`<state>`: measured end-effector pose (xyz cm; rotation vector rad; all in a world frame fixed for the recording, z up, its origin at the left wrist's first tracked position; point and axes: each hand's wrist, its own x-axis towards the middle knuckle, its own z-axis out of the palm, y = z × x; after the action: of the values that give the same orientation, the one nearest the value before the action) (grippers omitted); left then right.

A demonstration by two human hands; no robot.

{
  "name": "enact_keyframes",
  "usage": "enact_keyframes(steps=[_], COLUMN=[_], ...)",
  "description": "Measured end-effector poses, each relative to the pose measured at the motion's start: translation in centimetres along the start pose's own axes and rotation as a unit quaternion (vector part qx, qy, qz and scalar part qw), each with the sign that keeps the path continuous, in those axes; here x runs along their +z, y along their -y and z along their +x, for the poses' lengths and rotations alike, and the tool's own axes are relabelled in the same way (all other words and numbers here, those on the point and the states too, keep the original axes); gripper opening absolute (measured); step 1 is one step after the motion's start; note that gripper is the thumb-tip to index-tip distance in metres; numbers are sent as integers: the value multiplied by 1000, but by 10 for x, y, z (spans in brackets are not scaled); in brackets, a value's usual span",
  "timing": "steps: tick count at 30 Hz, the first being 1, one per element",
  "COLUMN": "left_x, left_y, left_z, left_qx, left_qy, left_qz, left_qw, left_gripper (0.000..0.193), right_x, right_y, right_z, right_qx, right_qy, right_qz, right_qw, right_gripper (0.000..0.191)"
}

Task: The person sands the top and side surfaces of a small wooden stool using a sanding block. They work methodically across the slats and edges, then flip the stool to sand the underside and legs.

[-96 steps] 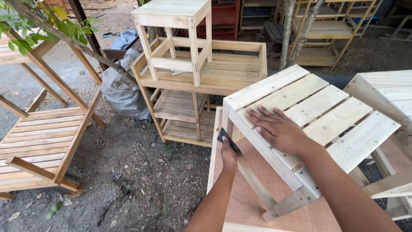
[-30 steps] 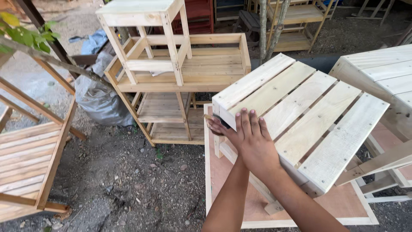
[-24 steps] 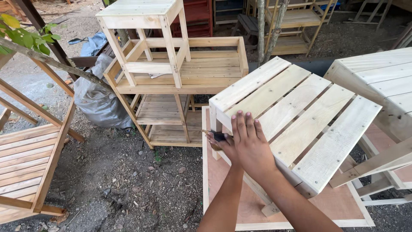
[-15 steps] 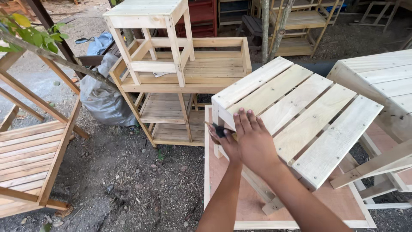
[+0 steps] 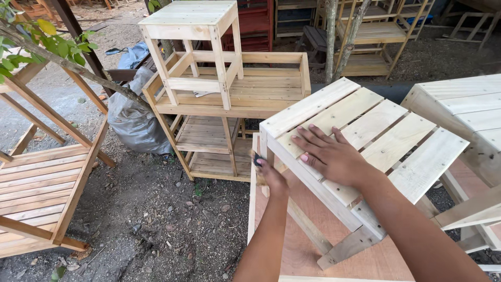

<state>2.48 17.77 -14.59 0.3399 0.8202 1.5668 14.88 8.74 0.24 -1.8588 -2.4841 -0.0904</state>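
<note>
A slatted pale-wood table (image 5: 365, 125) stands tilted on a reddish plywood sheet (image 5: 292, 245). My right hand (image 5: 326, 154) lies flat, fingers spread, on its top slats near the front corner. My left hand (image 5: 269, 175) is closed around a small dark object, held against the table's corner leg just below the top. What the object is cannot be made out.
A wooden shelf unit (image 5: 235, 99) with a stool (image 5: 190, 36) on top stands behind. A grey sack (image 5: 133, 117) leans beside it. A slatted rack (image 5: 36, 183) is at left, another pale table (image 5: 464, 109) at right. The ground is dirt and gravel.
My left hand with the dark object has moved down from the table's top edge to the corner leg. My right hand has stayed flat on the slats, shifting slightly right.
</note>
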Motion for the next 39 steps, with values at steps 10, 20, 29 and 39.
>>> enact_keyframes(steps=[10,20,29,39], left_x=[1,-8,1,-1], left_y=[4,4,5,14], left_z=[-11,6,9,24], left_qx=[69,33,110,11], left_qy=[85,86,143,99], left_qz=[-80,-34,-98,-179], left_qw=[991,995,979,979], left_gripper=[80,73,73,85], right_x=[4,1,7,5], right_y=[1,3,4,7], right_z=[-2,1,4,3], right_qx=[-27,-30,-29,-27], right_qy=[-8,-9,-6,16], right_qz=[-10,-9,-30,-33], right_qw=[1000,999,999,999], right_gripper=[61,61,60,65])
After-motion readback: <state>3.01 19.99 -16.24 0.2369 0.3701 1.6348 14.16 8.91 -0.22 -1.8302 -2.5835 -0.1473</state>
